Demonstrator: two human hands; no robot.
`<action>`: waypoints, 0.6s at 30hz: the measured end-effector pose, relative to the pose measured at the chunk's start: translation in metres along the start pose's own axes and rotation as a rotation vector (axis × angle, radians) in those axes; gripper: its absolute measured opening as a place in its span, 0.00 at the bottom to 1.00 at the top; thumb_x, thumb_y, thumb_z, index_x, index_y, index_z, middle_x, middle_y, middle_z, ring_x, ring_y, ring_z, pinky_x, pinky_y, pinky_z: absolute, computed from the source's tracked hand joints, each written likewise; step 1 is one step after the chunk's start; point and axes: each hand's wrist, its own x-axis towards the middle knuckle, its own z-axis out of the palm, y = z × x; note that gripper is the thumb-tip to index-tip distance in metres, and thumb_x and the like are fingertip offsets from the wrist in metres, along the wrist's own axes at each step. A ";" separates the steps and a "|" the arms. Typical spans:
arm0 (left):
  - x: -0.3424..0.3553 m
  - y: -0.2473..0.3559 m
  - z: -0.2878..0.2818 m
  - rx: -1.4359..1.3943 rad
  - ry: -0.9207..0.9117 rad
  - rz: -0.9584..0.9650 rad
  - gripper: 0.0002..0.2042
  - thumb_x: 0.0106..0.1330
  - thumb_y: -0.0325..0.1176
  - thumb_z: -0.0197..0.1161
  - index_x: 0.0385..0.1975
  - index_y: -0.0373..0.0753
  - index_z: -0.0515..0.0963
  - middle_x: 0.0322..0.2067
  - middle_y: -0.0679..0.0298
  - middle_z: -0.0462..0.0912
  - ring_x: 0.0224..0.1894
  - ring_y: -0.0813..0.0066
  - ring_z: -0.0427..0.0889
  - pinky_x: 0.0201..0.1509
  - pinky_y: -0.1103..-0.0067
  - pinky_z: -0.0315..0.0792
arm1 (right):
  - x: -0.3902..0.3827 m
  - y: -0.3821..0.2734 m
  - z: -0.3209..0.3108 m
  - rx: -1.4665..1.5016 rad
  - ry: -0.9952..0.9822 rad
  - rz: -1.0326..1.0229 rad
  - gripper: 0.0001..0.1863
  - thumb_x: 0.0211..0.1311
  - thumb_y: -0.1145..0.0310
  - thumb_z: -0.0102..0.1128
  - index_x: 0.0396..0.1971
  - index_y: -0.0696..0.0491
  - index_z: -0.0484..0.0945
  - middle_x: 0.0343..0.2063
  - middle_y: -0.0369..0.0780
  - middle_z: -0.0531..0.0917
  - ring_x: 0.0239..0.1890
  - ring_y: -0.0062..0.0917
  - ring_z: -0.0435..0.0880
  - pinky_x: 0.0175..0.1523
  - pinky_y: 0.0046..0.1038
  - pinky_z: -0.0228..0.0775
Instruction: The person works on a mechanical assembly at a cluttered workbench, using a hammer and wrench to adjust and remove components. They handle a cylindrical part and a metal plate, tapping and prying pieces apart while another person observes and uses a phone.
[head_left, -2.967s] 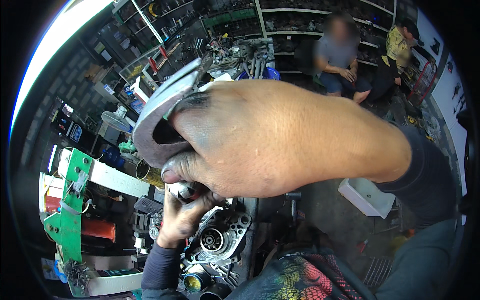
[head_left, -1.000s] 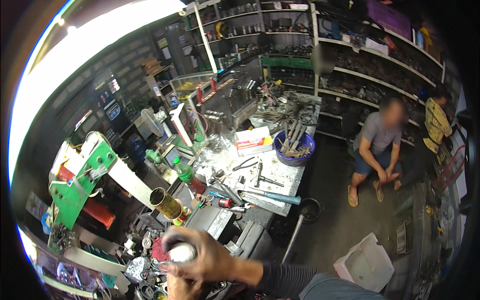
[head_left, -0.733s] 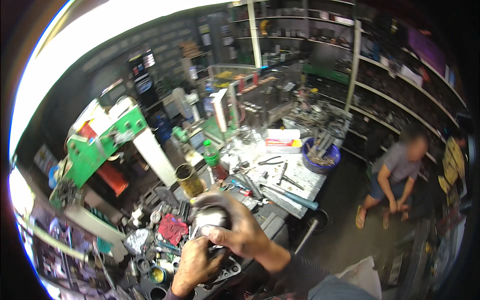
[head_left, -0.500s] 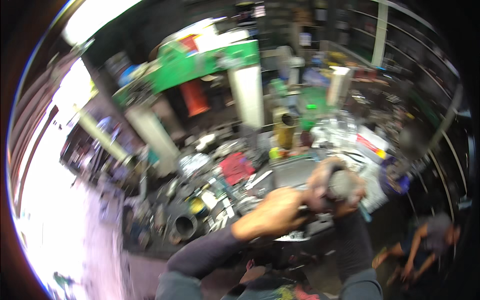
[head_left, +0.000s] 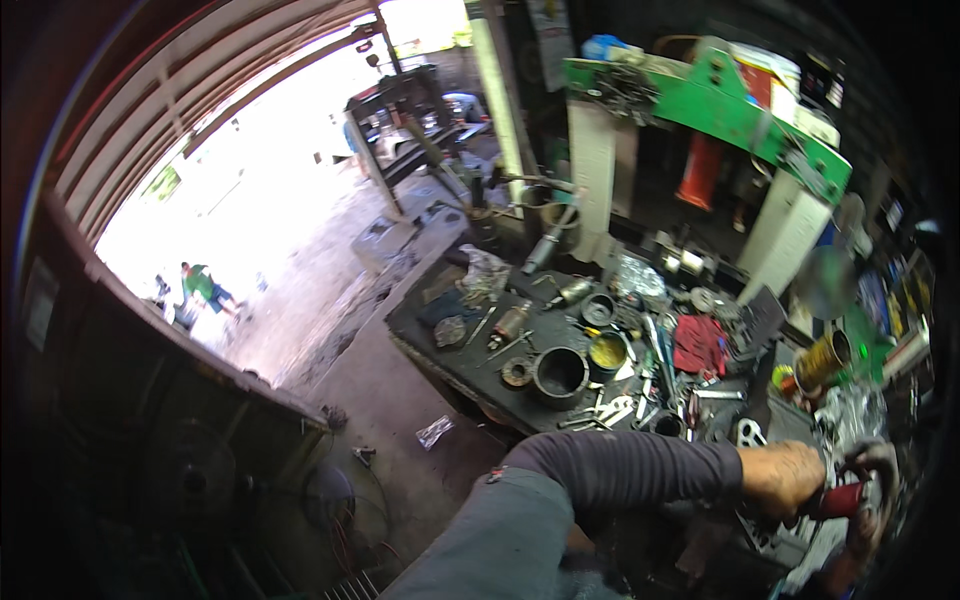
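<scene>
At the lower right, my left hand (head_left: 785, 477) is closed at the near end of a small red cylindrical part (head_left: 842, 500) with a pale metal end. My right hand (head_left: 872, 525) curls round its other side, fingers bent, near the dark rim of the picture. What kind of part it is cannot be made out. Both hands are held over the right end of a dark workbench (head_left: 478, 372). Below them lie metal pieces, partly hidden by my left forearm.
On the bench are a dark metal cylinder (head_left: 560, 377), a yellow-filled tin (head_left: 607, 350), a red cloth (head_left: 700, 345), several wrenches (head_left: 615, 410) and a brass-coloured tube (head_left: 822, 360). A green press frame (head_left: 690, 85) stands behind. Far left, a person in green (head_left: 203, 285) is outside.
The view has swung left, so my hands now appear at the far right instead of the middle. They stay together, and the red part now shows between them.
</scene>
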 end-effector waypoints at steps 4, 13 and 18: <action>0.000 0.003 0.001 -0.025 -0.016 0.059 0.13 0.48 0.34 0.78 0.31 0.36 0.89 0.29 0.49 0.88 0.38 0.52 0.90 0.45 0.65 0.82 | 0.007 -0.071 -0.004 -0.895 -0.144 0.491 0.14 0.64 0.69 0.73 0.45 0.57 0.80 0.37 0.40 0.82 0.38 0.24 0.79 0.44 0.28 0.73; 0.026 -0.008 0.025 0.180 0.062 0.207 0.13 0.48 0.36 0.78 0.29 0.34 0.88 0.28 0.49 0.88 0.37 0.52 0.89 0.44 0.65 0.81 | 0.007 -0.072 -0.011 -0.611 -0.202 0.430 0.15 0.61 0.78 0.68 0.48 0.59 0.79 0.42 0.38 0.81 0.46 0.26 0.79 0.52 0.31 0.73; 0.020 0.013 -0.029 0.242 0.264 0.403 0.05 0.53 0.29 0.67 0.27 0.37 0.85 0.27 0.53 0.85 0.33 0.54 0.87 0.39 0.63 0.81 | -0.001 -0.085 -0.008 -0.413 0.216 0.433 0.15 0.64 0.70 0.68 0.49 0.58 0.78 0.41 0.40 0.80 0.44 0.26 0.78 0.52 0.30 0.70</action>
